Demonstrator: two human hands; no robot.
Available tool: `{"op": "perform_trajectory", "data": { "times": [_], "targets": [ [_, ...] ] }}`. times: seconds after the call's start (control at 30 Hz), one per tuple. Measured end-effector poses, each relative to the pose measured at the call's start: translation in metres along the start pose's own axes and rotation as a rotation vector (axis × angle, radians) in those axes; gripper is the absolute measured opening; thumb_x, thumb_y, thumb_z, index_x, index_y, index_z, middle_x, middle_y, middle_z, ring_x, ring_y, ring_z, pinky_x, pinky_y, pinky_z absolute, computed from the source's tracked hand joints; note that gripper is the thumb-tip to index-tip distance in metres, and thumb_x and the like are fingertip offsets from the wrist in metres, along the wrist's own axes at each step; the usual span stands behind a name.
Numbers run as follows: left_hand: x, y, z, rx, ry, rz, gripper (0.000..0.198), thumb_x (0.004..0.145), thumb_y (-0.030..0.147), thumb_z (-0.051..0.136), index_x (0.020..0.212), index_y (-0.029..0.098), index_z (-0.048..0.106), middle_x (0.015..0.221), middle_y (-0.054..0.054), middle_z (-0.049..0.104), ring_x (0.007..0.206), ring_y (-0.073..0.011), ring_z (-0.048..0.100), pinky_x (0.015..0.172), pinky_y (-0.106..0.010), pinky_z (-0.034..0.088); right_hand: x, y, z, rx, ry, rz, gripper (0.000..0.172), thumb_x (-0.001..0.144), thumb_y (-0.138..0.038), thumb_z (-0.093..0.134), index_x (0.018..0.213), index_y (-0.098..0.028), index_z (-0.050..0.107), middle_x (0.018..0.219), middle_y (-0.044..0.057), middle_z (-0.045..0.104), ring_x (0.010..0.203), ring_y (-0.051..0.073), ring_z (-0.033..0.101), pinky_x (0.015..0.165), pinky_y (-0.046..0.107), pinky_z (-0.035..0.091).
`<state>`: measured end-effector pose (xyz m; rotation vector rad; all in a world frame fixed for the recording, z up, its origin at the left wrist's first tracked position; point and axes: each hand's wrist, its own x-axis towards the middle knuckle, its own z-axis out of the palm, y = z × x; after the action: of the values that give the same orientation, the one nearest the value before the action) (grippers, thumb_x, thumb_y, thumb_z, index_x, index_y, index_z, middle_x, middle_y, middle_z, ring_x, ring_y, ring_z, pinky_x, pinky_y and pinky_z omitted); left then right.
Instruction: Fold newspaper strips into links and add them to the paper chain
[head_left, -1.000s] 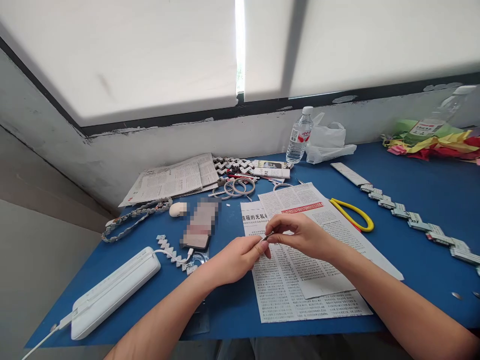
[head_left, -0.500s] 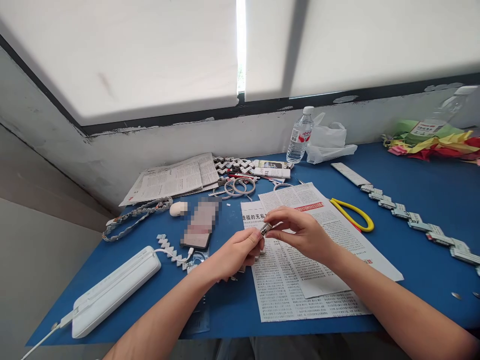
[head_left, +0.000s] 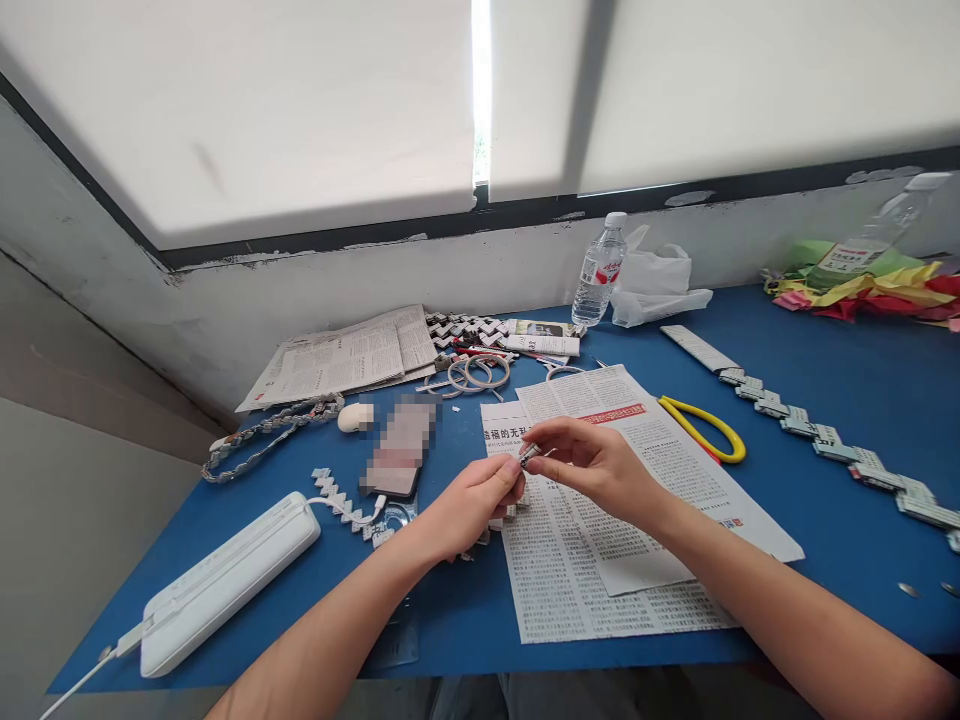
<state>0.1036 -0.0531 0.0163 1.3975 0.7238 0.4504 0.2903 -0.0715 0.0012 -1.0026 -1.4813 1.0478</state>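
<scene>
Your left hand (head_left: 480,500) was closed on a small folded piece of black-and-white printed paper (head_left: 530,455), its thumb pressed along the top and its other fingers curled underneath. Your right hand (head_left: 592,465) met it from the other side, thumb and index finger set close about the piece's upper end; whether both fingertips pressed on it, you could not have told from this view. The piece sat between your two hands, raised above the left part of two overlapping white sheets of printed newspaper (head_left: 555,595). Below your left hand, more folded paper links (head_left: 480,545) showed, partly hidden by the fingers.

To the right of the sheets lay a curved yellow handle with a red inner edge (head_left: 709,430), just beside them. Farther right, a long zigzag chain of folded printed paper (head_left: 829,440) stretched over the blue tabletop (head_left: 750,335). On your left were a short zigzag strip of folded paper (head_left: 341,500), a dark-edged phone with a blurred screen (head_left: 401,450) and a long white plastic case with a cable (head_left: 229,585). Beyond the sheets, an upright clear plastic bottle with a red-and-white label (head_left: 598,272) stood beside a crumpled white plastic bag (head_left: 656,285).
</scene>
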Motion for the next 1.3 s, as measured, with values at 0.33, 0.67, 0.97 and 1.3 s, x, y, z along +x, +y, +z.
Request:
{"op": "perform_trajectory", "data": {
  "times": [0.33, 0.67, 0.97, 1.3],
  "targets": [
    [-0.006, 0.008, -0.002, 0.122, 0.193, 0.059, 0.03, 0.091, 0.049, 0.045, 0.1, 0.021, 0.051, 0.088, -0.001, 0.056, 0.063, -0.0113, 0.057, 0.056, -0.023, 0.043, 0.006, 0.0, -0.007, 0.087, 0.118, 0.065, 0.028, 0.067, -0.043, 0.079, 0.078, -0.019, 0.074, 0.066, 0.003, 0.072, 0.06, 0.019, 0.069, 0.06, 0.032, 0.061],
    [-0.004, 0.004, -0.015, 0.454, 0.376, 0.275, 0.029, 0.091, 0.041, 0.047, 0.082, 0.018, 0.061, 0.084, -0.006, 0.065, 0.084, -0.0207, 0.065, 0.075, -0.031, 0.052, 0.015, 0.0, -0.022, 0.124, 0.344, -0.002, 0.024, 0.062, -0.038, 0.084, 0.075, -0.02, 0.074, 0.063, 0.002, 0.071, 0.057, 0.019, 0.07, 0.058, 0.032, 0.064],
    [-0.008, 0.016, -0.018, 0.36, 0.387, 0.349, 0.028, 0.085, 0.039, 0.059, 0.07, 0.015, 0.064, 0.106, -0.009, 0.061, 0.074, -0.0166, 0.067, 0.07, -0.032, 0.058, 0.017, 0.009, -0.024, 0.194, 0.356, 0.04, 0.023, 0.062, -0.035, 0.085, 0.075, -0.02, 0.074, 0.063, 0.002, 0.071, 0.058, 0.017, 0.07, 0.06, 0.031, 0.063],
    [-0.001, 0.009, -0.023, 0.076, 0.415, 0.259, 0.029, 0.078, 0.038, 0.07, 0.09, 0.02, 0.05, 0.075, -0.002, 0.071, 0.076, -0.0205, 0.071, 0.073, -0.036, 0.058, 0.015, 0.008, -0.025, 0.155, 0.41, -0.008, 0.024, 0.062, -0.036, 0.085, 0.074, -0.02, 0.073, 0.062, 0.001, 0.071, 0.057, 0.018, 0.07, 0.058, 0.031, 0.064]
  ]
}}
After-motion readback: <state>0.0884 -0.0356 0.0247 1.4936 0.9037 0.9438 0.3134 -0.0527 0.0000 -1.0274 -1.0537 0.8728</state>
